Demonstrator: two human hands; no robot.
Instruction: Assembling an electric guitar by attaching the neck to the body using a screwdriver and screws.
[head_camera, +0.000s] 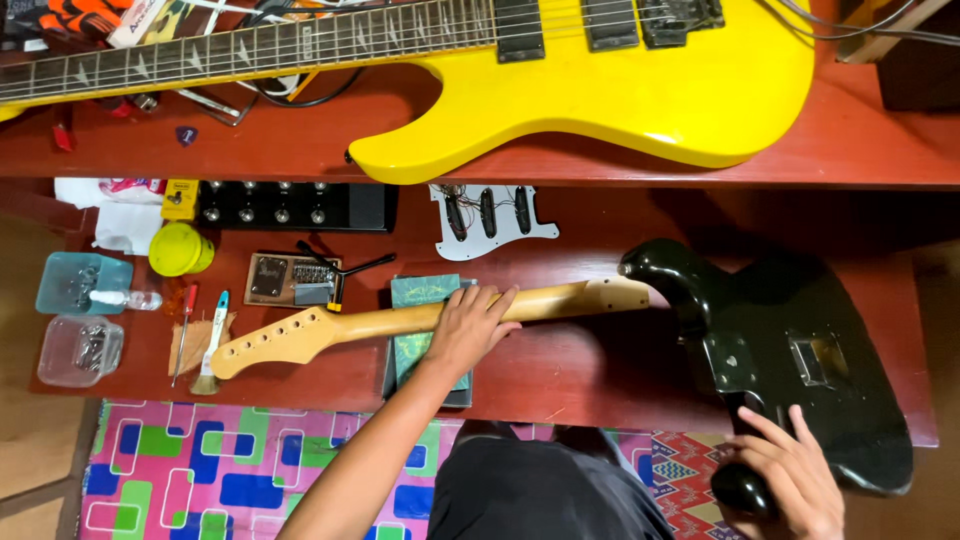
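- While I am leaning over the desk (600, 375), my left hand (468, 325) is lying on the pale wooden guitar neck (400, 322), fingers curled loosely over its top rather than clamped round it.
- My right hand (790, 480) is cupping the lower horn of the glossy black guitar body (800, 350), fingers spread and only half closed on the rounded edge.
- The neck is stretching from its headstock at the left to its heel, which is sitting at the body's neck pocket; I cannot tell whether it is fully seated there.
- The neck is resting across a green book-like block (425, 345), so it could be rocking or rolling off if I am pressing unevenly.
- The body is overhanging the desk's front edge, and its slick lacquer could be slipping from my light hold.
- Beyond my left hand, a small brush (211, 345), a red-handled screwdriver (185, 325) and a metal bridge unit (295, 278) are lying close enough to get knocked.
- Farther back, a white pickguard (490, 220) with pickups and a shiny yellow guitar (600, 90) are sitting on the dark red wood.
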